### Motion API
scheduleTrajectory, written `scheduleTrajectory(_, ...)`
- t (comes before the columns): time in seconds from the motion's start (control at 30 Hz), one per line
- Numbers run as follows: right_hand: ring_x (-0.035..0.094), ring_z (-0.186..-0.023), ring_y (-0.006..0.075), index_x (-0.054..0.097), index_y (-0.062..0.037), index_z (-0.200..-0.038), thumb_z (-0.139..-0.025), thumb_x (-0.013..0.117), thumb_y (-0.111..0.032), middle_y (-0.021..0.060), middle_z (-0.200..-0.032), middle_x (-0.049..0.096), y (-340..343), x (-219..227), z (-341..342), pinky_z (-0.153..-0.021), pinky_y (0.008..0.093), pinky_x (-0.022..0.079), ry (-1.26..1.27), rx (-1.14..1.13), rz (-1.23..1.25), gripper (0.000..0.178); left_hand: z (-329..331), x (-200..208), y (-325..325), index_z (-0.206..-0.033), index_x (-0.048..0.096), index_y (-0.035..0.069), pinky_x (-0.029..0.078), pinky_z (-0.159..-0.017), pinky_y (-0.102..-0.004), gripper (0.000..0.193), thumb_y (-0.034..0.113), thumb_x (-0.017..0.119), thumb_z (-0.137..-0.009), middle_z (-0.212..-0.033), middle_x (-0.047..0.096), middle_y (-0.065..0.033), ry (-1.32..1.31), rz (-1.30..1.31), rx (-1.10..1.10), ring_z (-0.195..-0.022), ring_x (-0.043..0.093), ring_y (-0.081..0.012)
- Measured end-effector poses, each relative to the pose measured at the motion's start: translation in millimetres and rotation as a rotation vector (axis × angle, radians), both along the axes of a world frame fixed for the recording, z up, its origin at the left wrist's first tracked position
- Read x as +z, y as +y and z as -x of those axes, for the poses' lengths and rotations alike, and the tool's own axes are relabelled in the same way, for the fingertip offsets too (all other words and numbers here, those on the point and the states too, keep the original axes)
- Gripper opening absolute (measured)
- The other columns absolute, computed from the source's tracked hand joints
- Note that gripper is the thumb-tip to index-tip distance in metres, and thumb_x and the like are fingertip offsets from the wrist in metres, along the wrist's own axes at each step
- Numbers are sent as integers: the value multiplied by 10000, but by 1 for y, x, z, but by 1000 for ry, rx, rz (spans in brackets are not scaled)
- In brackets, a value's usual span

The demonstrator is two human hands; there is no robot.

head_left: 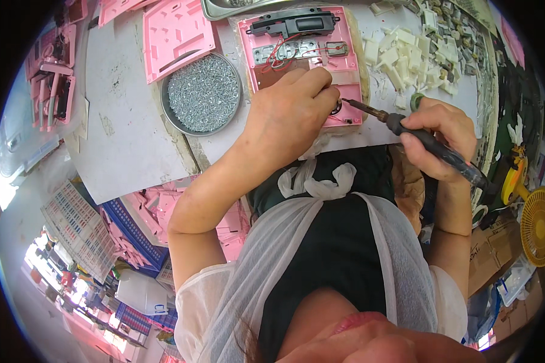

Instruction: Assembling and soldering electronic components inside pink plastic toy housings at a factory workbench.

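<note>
A pink plastic housing (354,112) lies open on the table in front of me. Inside it are a long black part (293,23), a metal strip (298,48) and thin red wires (275,59). My left hand (287,112) rests over its middle, fingers pinched together by a small black round part (336,107); what they hold is hidden. From the right, my right hand (445,136) grips a soldering iron (395,123) by its black handle. The iron's tip points left, close to my left fingertips and the round part. A green band (416,101) wraps one right finger.
Left of the housing stands a round bowl (165,100) of small screws, with a pink molded panel (175,33) leaning over its rim. White plastic pieces (399,54) are heaped to the right. A yellow fan (538,227) stands at the far right. Pink parts (157,206) fill crates below the table.
</note>
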State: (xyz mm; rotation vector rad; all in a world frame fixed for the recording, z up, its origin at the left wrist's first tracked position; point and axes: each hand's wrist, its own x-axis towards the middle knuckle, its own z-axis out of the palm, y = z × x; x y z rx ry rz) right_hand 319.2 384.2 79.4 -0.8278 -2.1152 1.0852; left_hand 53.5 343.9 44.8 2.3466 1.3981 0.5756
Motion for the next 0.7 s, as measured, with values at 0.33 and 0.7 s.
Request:
scheduleTrajectory(0.33, 473, -650, 83, 594, -16, -857, -879, 620, 20, 34, -794, 560, -21, 10, -222, -579, 213, 374, 540, -1094, -19, 50, -1, 0, 7, -929, 664, 74, 537, -694, -390, 148, 69, 659, -781, -932, 607, -62, -19, -29, -58, -863, 629, -267)
scheduleTrajectory(0.7, 473, -586, 69, 662, -52, -826, -853, 760, -115, -19, -701, 574, 56, 19, -321, -551, 237, 345, 390, -1435, -414, 120, -16, 17, 5, -964, 665, 30, 507, -673, -366, 130, -5, 688, -841, -939, 601, -123, -190, 60, 90, -741, 605, -306)
